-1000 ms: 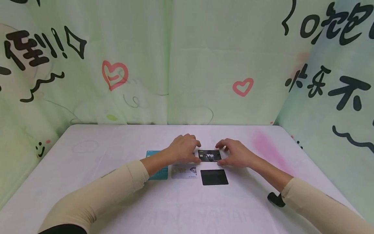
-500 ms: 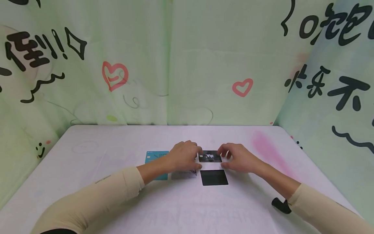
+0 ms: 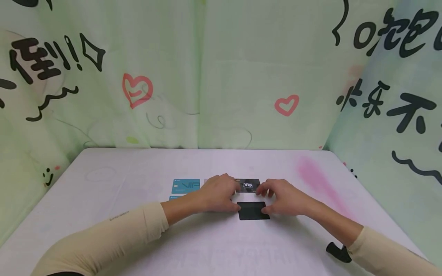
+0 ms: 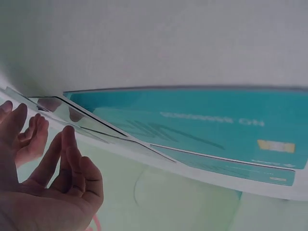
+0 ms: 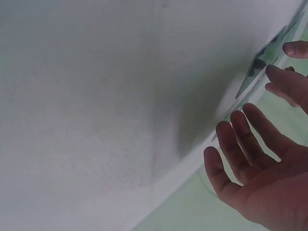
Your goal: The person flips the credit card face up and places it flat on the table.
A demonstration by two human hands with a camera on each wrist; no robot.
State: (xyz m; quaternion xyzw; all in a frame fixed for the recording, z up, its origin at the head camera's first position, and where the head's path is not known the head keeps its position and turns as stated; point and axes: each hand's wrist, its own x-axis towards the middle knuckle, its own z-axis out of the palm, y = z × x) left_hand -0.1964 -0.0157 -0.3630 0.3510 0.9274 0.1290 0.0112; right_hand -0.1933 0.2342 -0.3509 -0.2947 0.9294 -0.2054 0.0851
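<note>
A black card marked "Vip" (image 3: 248, 185) and a plain black card (image 3: 253, 211) lie on the table, one behind the other. My left hand (image 3: 219, 194) is over their left side, fingertips at the Vip card's left edge and thumb at the plain card's upper left corner. On the other side my right hand (image 3: 288, 197) has its fingertips at the Vip card's right edge and its thumb over the plain card's right edge. Both hands have loosely bent fingers, with thumb and fingertips apart. In the right wrist view the right hand (image 5: 260, 178) shows its fingers spread.
A teal card (image 3: 185, 186) lies to the left, with a second teal card (image 3: 175, 197) in front of it, mostly behind my left forearm. My left hand hides most of the pale cards beside them. The white table (image 3: 207, 249) ends at a green curtain (image 3: 241, 76).
Both hands have come toward the front of the table, thumbs now at the plain black card. The Vip card has shifted slightly left since half a second ago. The rear teal card has come into view.
</note>
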